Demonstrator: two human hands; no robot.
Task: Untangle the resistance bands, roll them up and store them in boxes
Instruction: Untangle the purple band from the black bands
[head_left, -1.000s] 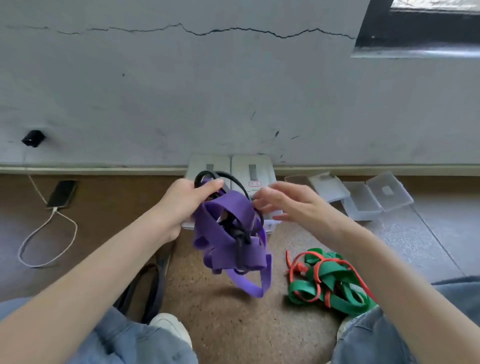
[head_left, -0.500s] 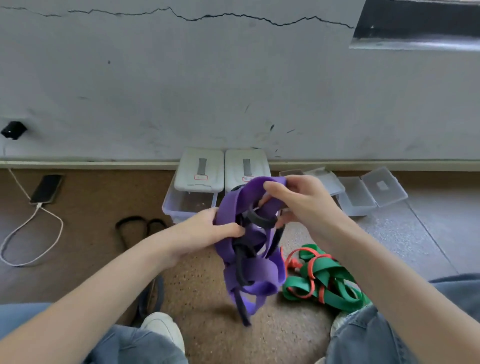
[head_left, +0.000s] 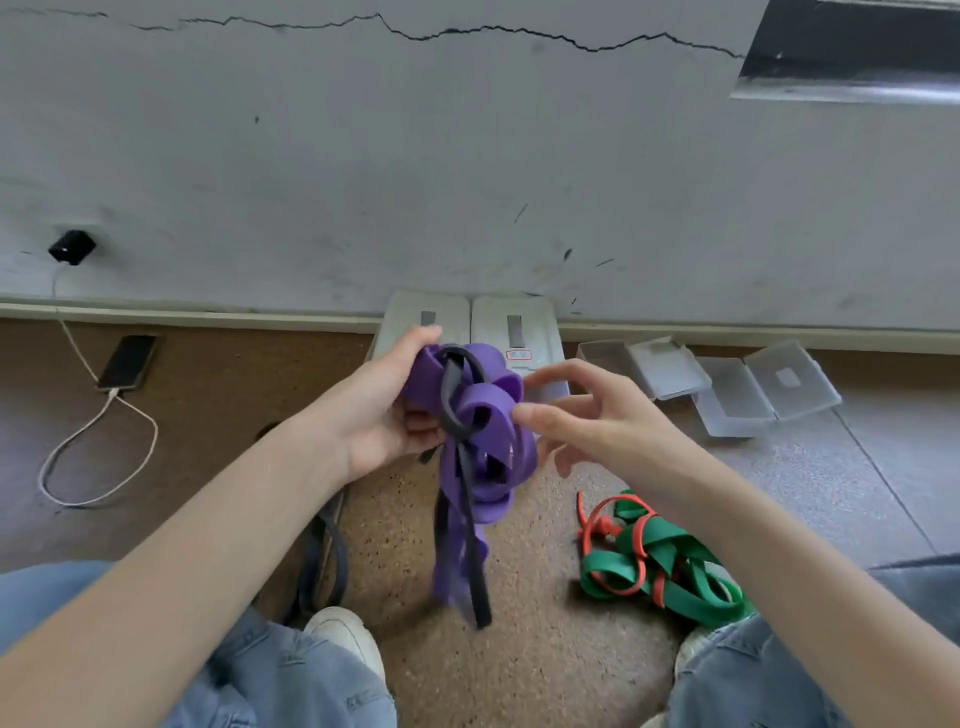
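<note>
Purple band, knotted up with a narrow black band, hangs above the floor in front of me, tails dangling toward 6 o'clock. My left hand grips the tangle from its 9 o'clock side, thumb over the top. My right hand sits at its 3 o'clock side, fingers spread loose, tips touching the purple loops. Green and red bands lie tangled on the floor at 4 o'clock. Two lidded boxes stand at 12 o'clock against the wall, open clear boxes at 2 o'clock.
</note>
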